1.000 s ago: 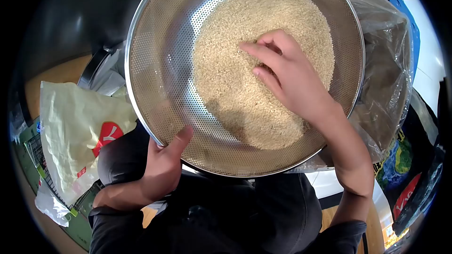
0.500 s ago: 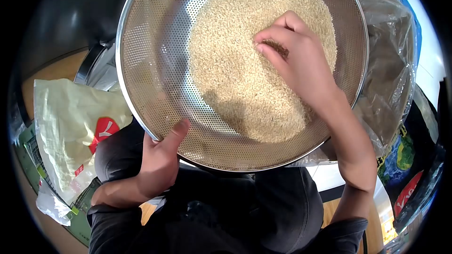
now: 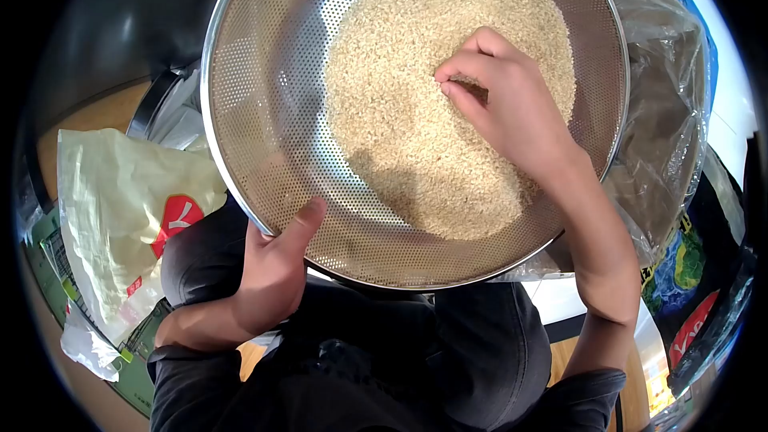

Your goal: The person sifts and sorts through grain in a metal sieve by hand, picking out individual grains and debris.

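A large perforated metal basin [image 3: 272,112] fills the upper middle of the view, above my knees. Pale grain [image 3: 400,56] lies in a wide heap over its centre and right side. My left hand [image 3: 276,272] grips the near left rim of the basin, thumb on the inside wall and fingers hidden beneath. Over the grain, my right hand [image 3: 508,96] is closed in a pinch, with thumb and index fingertips together. Whatever those fingertips hold, if anything, is too small to name.
A cream bag with a red logo [image 3: 112,216] stands at the left beside a wire rack [image 3: 60,268]. Clear plastic sheeting [image 3: 664,112] lies right of the basin. A dark printed package [image 3: 684,272] is at the lower right.
My right hand's fingers have come together from a looser, more spread pose into a pinch. The basin has shifted slightly upward in view, with my left hand still on its rim.
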Available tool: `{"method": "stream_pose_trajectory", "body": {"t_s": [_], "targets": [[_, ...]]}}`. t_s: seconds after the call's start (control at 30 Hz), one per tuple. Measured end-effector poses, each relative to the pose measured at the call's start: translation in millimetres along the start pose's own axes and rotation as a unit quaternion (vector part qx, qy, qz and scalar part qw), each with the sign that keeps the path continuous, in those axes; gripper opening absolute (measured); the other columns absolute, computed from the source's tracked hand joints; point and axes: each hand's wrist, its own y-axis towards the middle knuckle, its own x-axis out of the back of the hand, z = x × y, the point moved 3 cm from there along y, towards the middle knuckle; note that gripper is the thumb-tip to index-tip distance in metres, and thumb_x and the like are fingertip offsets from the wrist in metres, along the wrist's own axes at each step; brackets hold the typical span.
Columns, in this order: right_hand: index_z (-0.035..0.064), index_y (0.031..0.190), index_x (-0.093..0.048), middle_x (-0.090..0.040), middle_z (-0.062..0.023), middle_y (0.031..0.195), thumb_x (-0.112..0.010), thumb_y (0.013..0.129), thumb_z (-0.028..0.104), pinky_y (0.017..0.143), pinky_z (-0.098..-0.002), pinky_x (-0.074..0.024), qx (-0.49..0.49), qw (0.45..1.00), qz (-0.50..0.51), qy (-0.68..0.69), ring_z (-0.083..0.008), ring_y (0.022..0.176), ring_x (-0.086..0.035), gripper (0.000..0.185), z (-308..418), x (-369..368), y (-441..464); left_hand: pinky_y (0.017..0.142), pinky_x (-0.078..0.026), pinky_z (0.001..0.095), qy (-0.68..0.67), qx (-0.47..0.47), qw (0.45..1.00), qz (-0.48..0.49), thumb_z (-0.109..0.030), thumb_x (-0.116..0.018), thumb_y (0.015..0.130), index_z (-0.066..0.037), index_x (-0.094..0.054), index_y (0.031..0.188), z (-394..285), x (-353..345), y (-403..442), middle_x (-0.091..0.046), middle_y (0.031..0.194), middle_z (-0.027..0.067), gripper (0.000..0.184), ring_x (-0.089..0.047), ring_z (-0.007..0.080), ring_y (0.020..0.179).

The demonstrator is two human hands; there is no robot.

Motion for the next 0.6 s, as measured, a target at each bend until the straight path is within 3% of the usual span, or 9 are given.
{"method": "stream_pose_trajectory", "body": {"t_s": [0.13,0.23,0.3,0.43,0.6], "targets": [[0.0035,0.098,-0.072,-0.061,-0.0065,0.091,-0.073,0.087,0.004,0.064,-0.0313,-0.0513,0.001,1.000,0.002,0.004,-0.0189,0.078,-0.064,0.010,1,0,0,0.095,-0.048,0.0331,0.012,-0.001,1.000,0.000,-0.008,-0.065,0.098,0.001,-0.059,0.127,0,1,0,-0.066,0.118,0.0075,0.031,-0.062,0.0171,0.109],[0.0023,0.092,-0.072,-0.061,-0.0101,0.091,-0.073,0.087,0.007,0.074,-0.0361,-0.0553,-0.014,1.000,0.012,-0.009,-0.0238,0.078,-0.065,0.007,3,1,1,0.096,-0.048,0.0333,0.007,0.003,1.000,-0.005,-0.007,-0.065,0.098,0.001,-0.059,0.126,-1,0,0,-0.066,0.118,0.0076,0.030,-0.062,0.0174,0.109],[0.0035,0.097,-0.072,-0.061,-0.0060,0.091,-0.073,0.087,0.006,0.065,-0.0314,-0.0513,-0.011,1.000,0.011,-0.010,-0.0184,0.078,-0.063,0.011,1,0,-1,0.096,-0.048,0.0334,-0.001,0.003,1.000,-0.009,-0.007,-0.065,0.098,0.001,-0.059,0.126,-1,-2,1,-0.066,0.118,0.0075,0.030,-0.062,0.0175,0.108],[0.0036,0.097,-0.071,-0.060,-0.0057,0.090,-0.073,0.087,0.006,0.068,-0.0316,-0.0513,0.028,0.997,-0.018,-0.065,-0.0186,0.078,-0.062,0.010,-16,-7,-7,0.096,-0.048,0.0335,0.001,-0.003,1.000,-0.001,-0.007,-0.064,0.098,0.001,-0.059,0.126,-1,-2,2,-0.066,0.118,0.0072,0.030,-0.062,0.0176,0.109],[0.0028,0.095,-0.070,-0.058,-0.0040,0.089,-0.071,0.089,0.008,0.066,-0.0306,-0.0470,0.030,0.992,-0.043,-0.117,-0.0162,0.071,-0.054,0.008,2,41,1,0.096,-0.048,0.0331,0.001,-0.003,1.000,0.001,-0.007,-0.065,0.098,0.000,-0.059,0.127,-1,-2,-1,-0.066,0.119,0.0072,0.030,-0.062,0.0174,0.109]]}}
